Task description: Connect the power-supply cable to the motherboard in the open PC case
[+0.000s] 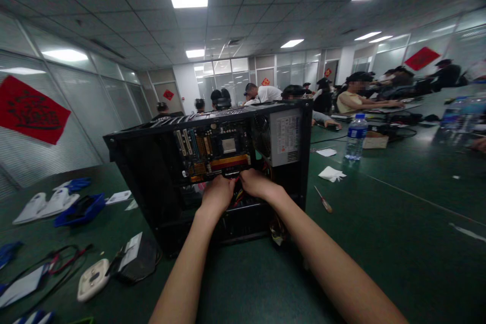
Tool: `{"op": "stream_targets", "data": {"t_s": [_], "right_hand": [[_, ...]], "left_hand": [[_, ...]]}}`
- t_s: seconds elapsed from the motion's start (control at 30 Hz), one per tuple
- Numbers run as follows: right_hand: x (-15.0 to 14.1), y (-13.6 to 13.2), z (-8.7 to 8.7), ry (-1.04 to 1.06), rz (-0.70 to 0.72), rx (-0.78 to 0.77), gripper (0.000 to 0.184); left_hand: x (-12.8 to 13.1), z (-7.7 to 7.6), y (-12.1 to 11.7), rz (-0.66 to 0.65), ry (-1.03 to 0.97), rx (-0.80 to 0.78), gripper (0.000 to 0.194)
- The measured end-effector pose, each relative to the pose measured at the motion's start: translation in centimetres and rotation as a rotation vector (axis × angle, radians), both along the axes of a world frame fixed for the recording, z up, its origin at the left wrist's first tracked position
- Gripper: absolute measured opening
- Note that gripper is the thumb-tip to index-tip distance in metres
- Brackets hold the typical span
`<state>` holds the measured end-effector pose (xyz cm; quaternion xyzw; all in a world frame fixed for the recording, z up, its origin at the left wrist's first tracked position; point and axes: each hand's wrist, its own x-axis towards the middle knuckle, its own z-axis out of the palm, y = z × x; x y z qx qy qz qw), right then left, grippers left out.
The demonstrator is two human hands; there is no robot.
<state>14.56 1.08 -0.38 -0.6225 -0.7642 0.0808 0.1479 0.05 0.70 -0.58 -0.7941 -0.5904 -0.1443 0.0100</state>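
An open black computer case (132, 182) stands on the green table, its inside facing me. In it are a motherboard (212, 148) with a square processor (229, 145) and a silver power supply (285, 139) at the upper right. My left hand (218, 194) and my right hand (256, 184) meet at the motherboard's lower edge, just under the orange memory slots (228, 163). Fingers of both are pinched together; what lies between them is hidden. Red and yellow wires (238, 195) hang just below and between the hands.
Right of the case lie a screwdriver (324, 200), a crumpled tissue (332, 174) and a water bottle (356, 137). On the left are a blue tray (81, 215), white gloves (47, 206), a black boxy part (137, 258), a white rounded object (93, 279) and cables. People sit beyond.
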Motion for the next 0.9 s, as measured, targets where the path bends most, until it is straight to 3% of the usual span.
{"op": "stream_targets", "data": {"t_s": [0.47, 0.7, 0.9], "right_hand": [[-0.49, 0.28, -0.53, -0.038, -0.102, -0.01, 0.034], [-0.56, 0.19, -0.28, -0.038, -0.123, -0.014, 0.032], [-0.58, 0.17, -0.2, -0.027, -0.125, -0.012, 0.032]], "left_hand": [[-0.26, -0.56, 0.29, -0.086, 0.032, 0.035, 0.042], [-0.12, -0.47, 0.24, -0.06, 0.018, -0.06, 0.041], [-0.04, -0.18, -0.15, -0.035, 0.003, -0.042, 0.038]]}}
